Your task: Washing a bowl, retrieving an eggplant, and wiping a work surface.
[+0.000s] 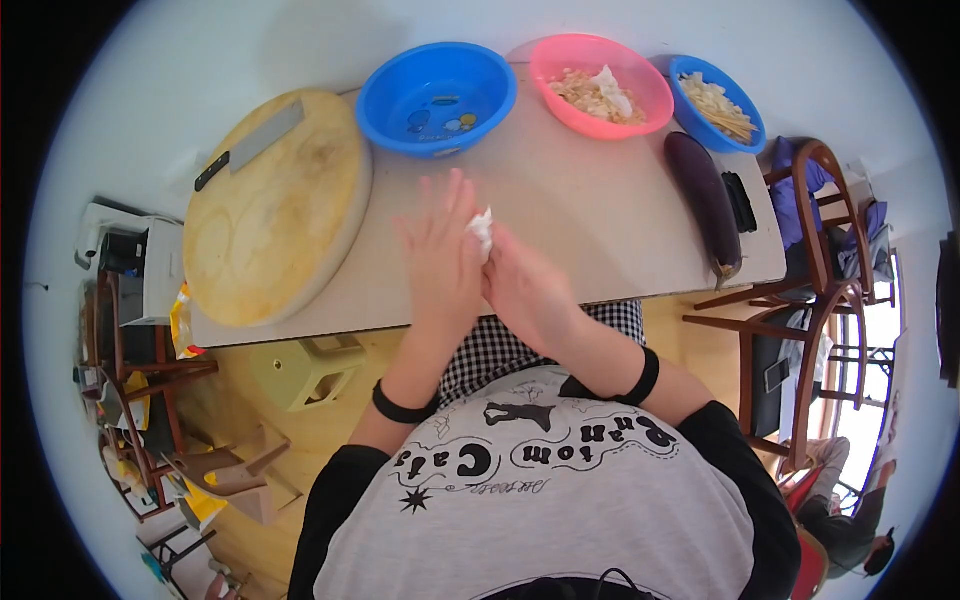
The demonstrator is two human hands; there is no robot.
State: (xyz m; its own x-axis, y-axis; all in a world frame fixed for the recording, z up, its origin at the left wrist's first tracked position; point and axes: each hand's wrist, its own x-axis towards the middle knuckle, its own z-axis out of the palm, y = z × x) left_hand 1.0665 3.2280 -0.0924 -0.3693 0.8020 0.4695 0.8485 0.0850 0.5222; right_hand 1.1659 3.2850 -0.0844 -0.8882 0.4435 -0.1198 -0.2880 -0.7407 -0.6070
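A crumpled white tissue [482, 229] is pressed between my two palms above the near part of the table. My left hand [444, 251] has its fingers stretched and pointing away from me. Against it from the other side leans my right hand [531, 283], whose fingertips are partly hidden behind the left hand and the tissue. Beyond my hands stands a blue plastic basin [435, 97] with cartoon prints on its bottom. Off to the left lies a round wooden chopping board [277, 217], with a cleaver [262, 139] resting flat on its far side.
A pink basin [656, 116] holds pale chopped pieces and another white tissue [613, 94]. Beside it, a smaller blue basin [756, 139] contains pale cut pieces. An eggplant [705, 202] lies near the table's right end, next to a black object [739, 202]. Wooden chairs [817, 300] stand right.
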